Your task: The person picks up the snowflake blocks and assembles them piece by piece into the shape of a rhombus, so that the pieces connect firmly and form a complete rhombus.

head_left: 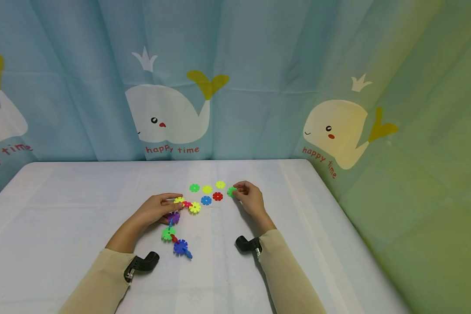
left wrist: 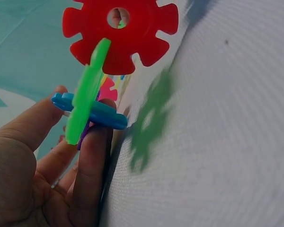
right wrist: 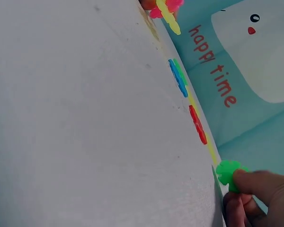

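Observation:
A chain of interlocking flower-shaped plastic discs hangs from my left hand, which holds it near its upper end. Along it run a yellow disc, a pink disc, a purple disc, a green disc and a dark blue disc. In the left wrist view, a red disc slots onto a green one close to the camera, with a light blue disc behind. To the right, my right hand pinches a single loose green disc between thumb and fingers.
Between the hands, toward the back, several loose discs lie flat: a green one, two yellow ones, a red one and a blue one. A white cloth covers the table. Whale-printed curtains stand behind and at the right.

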Action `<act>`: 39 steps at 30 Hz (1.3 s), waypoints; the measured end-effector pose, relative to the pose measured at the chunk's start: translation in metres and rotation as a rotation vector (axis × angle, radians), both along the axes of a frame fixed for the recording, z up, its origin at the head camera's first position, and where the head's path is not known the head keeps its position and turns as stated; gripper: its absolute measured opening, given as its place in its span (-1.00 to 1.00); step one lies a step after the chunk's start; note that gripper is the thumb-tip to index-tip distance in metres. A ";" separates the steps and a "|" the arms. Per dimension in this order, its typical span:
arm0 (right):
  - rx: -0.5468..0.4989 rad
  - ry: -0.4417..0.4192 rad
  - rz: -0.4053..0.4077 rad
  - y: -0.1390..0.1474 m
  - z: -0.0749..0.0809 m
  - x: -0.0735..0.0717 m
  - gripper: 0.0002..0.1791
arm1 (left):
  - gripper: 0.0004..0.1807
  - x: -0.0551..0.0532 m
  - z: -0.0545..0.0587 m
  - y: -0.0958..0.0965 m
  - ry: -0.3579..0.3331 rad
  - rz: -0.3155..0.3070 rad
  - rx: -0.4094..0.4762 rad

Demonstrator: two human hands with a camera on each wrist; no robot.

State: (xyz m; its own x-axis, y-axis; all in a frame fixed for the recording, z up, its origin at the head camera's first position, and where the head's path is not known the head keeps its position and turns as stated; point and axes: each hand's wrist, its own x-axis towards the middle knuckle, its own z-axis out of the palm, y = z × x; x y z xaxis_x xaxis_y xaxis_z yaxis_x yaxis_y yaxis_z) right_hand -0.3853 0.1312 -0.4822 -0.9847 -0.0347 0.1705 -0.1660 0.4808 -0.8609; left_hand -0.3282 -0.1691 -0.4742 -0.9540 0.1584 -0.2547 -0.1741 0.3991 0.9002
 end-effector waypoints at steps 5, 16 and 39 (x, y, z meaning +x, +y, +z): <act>-0.028 0.000 0.022 -0.003 0.000 0.005 -0.86 | -0.32 0.000 0.000 -0.001 0.002 0.001 -0.005; -0.088 -0.039 0.116 -0.014 -0.001 0.018 -0.84 | -0.31 -0.001 -0.002 -0.002 0.005 -0.001 0.008; -0.071 -0.012 0.241 -0.041 0.000 0.033 -0.86 | -0.38 0.000 0.002 0.001 0.011 0.022 0.005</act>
